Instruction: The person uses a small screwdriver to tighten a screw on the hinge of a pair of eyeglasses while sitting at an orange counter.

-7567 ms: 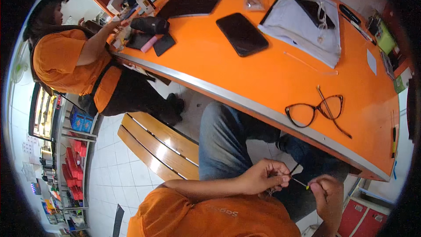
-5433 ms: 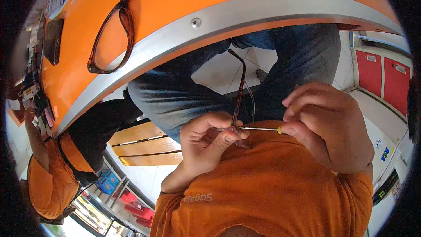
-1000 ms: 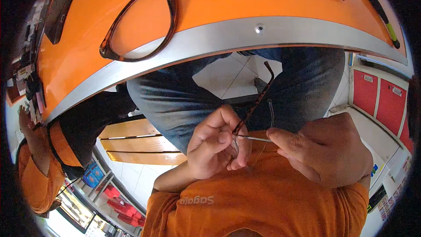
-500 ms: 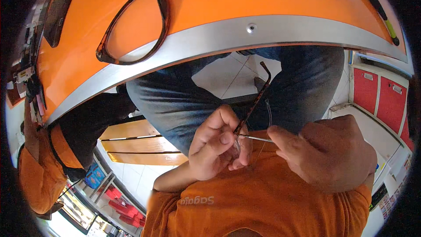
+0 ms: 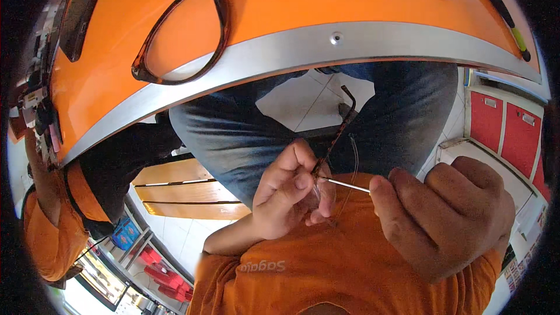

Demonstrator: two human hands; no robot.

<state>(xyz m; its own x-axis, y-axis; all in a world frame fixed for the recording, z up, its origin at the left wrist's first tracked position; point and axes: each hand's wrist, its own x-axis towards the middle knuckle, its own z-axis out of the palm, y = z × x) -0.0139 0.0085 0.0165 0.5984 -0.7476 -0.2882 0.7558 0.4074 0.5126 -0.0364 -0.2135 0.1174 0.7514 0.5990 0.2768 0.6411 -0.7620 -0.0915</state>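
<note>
The left hand (image 5: 286, 192) is closed in a pinch, thumb against fingers, gripping the lower end of a dark tortoiseshell glasses arm (image 5: 336, 133) over the wearer's lap, on the near side of the counter (image 5: 291, 0). The dark arm slants up toward the counter, its curved tip apart from the counter's edge in this view. A clear glasses arm (image 5: 356, 163) runs beside it, also on the counter's near side; the fingers hide how it joins.

The right hand (image 5: 446, 213) has its fingers curled and holds a thin metal rod (image 5: 347, 185) at the fingertips. One end of the rod is at the base of the dark arm; the other is hidden in the hand.

On the counter, partly over its metal edge, lies a tortoiseshell glasses frame (image 5: 221, 14). At the counter's right end is a black-and-green screwdriver (image 5: 503, 10); toward its left end, a dark flat device (image 5: 77, 26). Left of the counter is a co-worker (image 5: 52, 233) in orange. A slatted wooden bench (image 5: 186, 191) shows below the counter's left part.
</note>
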